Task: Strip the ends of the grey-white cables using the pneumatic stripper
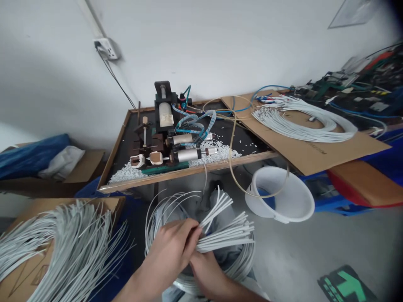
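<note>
My left hand [171,251] is closed around a coiled bundle of white cables [226,237], with the cut ends fanning out to the right past my fingers. Under it, my right hand [208,274] grips the same bundle from below. The coil loops over my lap, below the front edge of the work table [189,171]. On that table stands a small pneumatic wire-stripping machine [170,134] with metal cylinders and blue hoses, surrounded by white insulation scraps [217,151].
A heap of white cables [72,247] lies on a cardboard box at lower left. A second coil [302,121] rests on a cardboard sheet at the right. A white bucket [283,197] stands on the floor. A wall socket [107,48] hangs above.
</note>
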### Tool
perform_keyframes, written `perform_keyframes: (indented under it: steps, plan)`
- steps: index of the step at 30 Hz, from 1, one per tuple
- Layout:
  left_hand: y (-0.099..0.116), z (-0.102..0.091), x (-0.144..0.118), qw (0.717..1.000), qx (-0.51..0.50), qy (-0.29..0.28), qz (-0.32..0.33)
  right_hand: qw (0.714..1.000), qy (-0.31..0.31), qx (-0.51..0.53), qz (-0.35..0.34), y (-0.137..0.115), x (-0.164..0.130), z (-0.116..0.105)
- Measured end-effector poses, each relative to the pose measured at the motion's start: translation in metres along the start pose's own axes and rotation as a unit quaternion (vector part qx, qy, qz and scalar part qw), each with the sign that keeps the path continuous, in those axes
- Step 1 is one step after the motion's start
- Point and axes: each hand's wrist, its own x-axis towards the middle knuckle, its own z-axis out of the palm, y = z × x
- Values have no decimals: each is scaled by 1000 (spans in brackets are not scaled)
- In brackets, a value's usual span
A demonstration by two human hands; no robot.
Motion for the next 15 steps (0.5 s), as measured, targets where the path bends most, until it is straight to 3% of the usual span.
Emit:
perform_keyframes:
  steps: [5, 10, 12, 15]
  plan:
    - [-3, 3, 3, 996, -70, 6, -62, 999, -18, 38, 20, -4, 1, -3]
    - [-6, 0, 2, 991, -107, 27, -74, 999, 22, -16, 23, -3, 3, -9]
    - [-10, -3, 2, 987, -129, 57, -79, 999, 15, 22, 22, -6, 3, -6]
    - [-26, -10, 7, 962, -199, 149, -113, 989, -6, 122, 81, -10, 2, 0]
